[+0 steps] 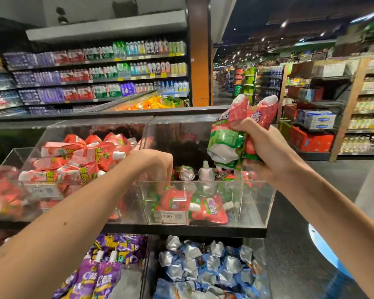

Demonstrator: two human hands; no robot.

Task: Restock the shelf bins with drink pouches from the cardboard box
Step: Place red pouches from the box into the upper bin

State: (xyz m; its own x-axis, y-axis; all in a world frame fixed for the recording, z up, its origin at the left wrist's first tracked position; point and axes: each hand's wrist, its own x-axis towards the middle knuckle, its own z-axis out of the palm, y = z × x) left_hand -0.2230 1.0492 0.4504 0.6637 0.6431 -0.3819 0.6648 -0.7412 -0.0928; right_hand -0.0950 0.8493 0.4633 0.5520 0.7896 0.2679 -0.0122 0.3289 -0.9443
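Left of the clear acrylic bin (257,203) lie heaped glossy, crinkled red pouches (84,160). The left hand (153,167) dips into that bin, fingers bent onto a red-green spouted pouch (174,201); I cannot tell whether it pinches. Above the bin's right edge, the right hand (266,152) squeezes a pouch bundle (233,137), over a dark supermarket shelf board (181,230).

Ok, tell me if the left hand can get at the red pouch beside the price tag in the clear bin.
Probably yes: the left hand is inside the open clear bin, and the red pouch lies uncovered near its fingers.
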